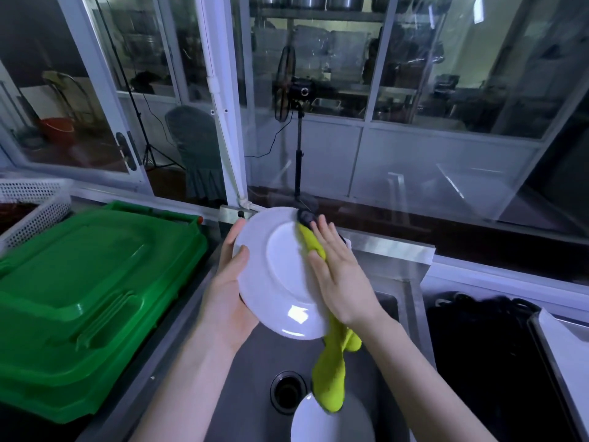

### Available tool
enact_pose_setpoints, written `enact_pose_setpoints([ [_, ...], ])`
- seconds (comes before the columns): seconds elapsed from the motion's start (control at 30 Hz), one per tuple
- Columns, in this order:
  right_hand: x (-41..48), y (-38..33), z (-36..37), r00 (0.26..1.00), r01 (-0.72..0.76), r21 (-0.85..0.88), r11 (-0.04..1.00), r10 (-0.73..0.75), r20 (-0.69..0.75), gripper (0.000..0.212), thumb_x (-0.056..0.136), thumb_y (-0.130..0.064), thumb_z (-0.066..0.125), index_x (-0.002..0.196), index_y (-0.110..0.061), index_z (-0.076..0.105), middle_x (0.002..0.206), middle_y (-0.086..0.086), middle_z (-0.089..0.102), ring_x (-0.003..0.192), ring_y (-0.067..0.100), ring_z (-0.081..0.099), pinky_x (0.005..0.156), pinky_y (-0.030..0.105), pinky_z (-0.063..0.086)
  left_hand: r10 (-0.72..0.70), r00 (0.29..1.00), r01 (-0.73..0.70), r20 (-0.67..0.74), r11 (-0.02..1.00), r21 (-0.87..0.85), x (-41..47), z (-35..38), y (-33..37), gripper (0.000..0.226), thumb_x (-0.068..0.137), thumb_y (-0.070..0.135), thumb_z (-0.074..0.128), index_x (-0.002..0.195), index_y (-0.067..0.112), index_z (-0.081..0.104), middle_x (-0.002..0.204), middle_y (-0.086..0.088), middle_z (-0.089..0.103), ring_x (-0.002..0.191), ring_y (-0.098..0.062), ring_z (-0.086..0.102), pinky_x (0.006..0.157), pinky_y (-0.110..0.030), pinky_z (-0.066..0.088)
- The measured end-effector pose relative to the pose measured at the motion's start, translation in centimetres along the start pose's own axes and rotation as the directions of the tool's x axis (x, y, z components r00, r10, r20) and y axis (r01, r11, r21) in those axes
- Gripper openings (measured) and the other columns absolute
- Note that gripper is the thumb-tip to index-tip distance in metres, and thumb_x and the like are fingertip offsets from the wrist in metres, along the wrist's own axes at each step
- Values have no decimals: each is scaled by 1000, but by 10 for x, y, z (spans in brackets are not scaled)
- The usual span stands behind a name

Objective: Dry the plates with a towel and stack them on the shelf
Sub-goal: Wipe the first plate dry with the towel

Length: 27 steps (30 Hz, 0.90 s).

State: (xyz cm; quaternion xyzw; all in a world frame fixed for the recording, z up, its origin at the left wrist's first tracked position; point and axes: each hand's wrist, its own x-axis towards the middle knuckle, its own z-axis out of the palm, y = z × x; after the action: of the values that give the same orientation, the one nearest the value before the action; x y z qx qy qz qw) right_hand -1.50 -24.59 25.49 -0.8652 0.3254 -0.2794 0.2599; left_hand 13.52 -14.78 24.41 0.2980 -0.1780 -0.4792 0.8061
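Out past the left hand sits a green bin. The left hand grips the white plate at its rim, thumb on the face, fingers behind. The plate is tilted between both hands, above the sink. The right hand lies flat, fingers straight, pressing the yellow-green towel onto the plate's face. Below that wrist the towel hangs down to a second plate in the sink, beside the drain.
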Motion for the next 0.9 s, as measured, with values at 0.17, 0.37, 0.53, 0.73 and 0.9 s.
enact_pose_setpoints([
  [0.17, -45, -7, 19, 984, 171, -31, 985, -169, 57, 49, 106, -40, 24, 154, -35, 15, 162, -19, 5, 149, 1, -6, 123, 37, 0, -14, 1000, 14, 25, 1000, -5, 3, -2, 1, 43, 90, 25, 59, 133, 34, 61, 135, -1, 66, 118, -21, 67, 80, -34, 60],
  [0.37, -6, -30, 16, 986, 167, -62, 984, -165, 38, 47, 106, -37, 29, 153, -33, 24, 162, -17, 12, 149, 1, -2, 123, 34, 3, -100, 989, 101, 110, 995, 4, -4, 3, -15, 47, 95, 20, 54, 141, 29, 55, 140, -3, 62, 128, -22, 61, 89, -35, 58],
  [0.53, 16, -1, -1, 994, -78, -3, 997, 77, -78, 47, 106, -34, 33, 152, -25, 31, 160, -11, 23, 149, 7, 14, 122, 30, 10, -63, 996, 61, 55, 997, 44, -5, 0, -12, 51, 93, 28, 56, 143, 34, 50, 137, 5, 64, 122, -22, 65, 85, -39, 59],
  [0.73, -55, 21, 10, 983, -106, 267, 958, 142, -120, 49, 105, -29, 35, 153, -31, 24, 160, -21, 16, 147, -3, 7, 123, 31, 11, -12, 1000, 12, -14, 1000, 8, 3, -6, -12, 49, 89, 29, 60, 138, 32, 54, 129, 7, 69, 115, -20, 69, 77, -36, 61],
  [0.9, -101, -3, 39, 993, 47, 167, 985, -27, -119, 52, 104, -24, 34, 152, -33, 16, 163, -13, 8, 151, 9, -1, 123, 37, 4, -6, 997, 3, -77, 1000, -30, 14, 8, -19, 54, 90, 23, 62, 142, 29, 52, 136, -4, 65, 113, -26, 69, 78, -41, 60],
])
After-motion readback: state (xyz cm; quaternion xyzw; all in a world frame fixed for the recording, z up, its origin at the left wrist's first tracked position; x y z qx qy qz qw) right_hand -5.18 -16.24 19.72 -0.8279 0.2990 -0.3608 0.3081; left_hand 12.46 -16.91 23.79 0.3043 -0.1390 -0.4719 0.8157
